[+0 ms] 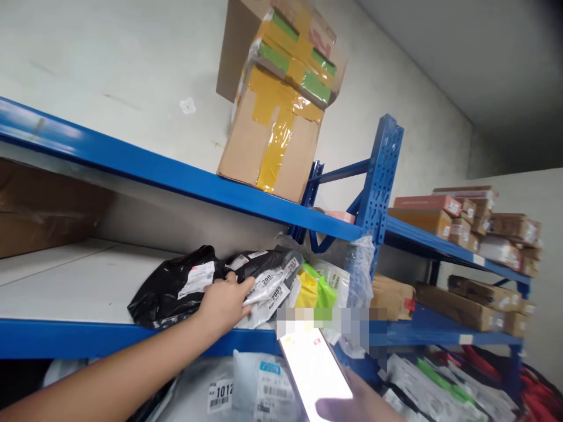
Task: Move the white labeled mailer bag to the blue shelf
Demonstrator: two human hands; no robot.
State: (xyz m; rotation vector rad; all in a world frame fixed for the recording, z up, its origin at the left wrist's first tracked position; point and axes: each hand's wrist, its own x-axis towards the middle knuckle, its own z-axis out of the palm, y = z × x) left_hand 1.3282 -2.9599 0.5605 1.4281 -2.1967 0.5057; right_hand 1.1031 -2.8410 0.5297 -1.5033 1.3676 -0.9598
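My left hand (225,303) reaches up to the middle shelf (65,280) and rests on a pile of soft parcels. Its fingers curl over a grey bag with white number labels (268,280). A black plastic bag with a white label (173,287) lies just left of the hand. My right hand (352,404) shows at the bottom edge and holds a lit phone (314,370), screen facing me. Beside the grey bags lie a yellow-green packet (314,290) and a bubble-wrap parcel (361,268).
A taped cardboard box (275,126) stands on the top blue shelf (176,176), overhanging its edge. Brown boxes (466,220) fill the rack to the right. More labelled bags (246,387) lie on the shelf below. A blue upright post (378,176) divides the racks.
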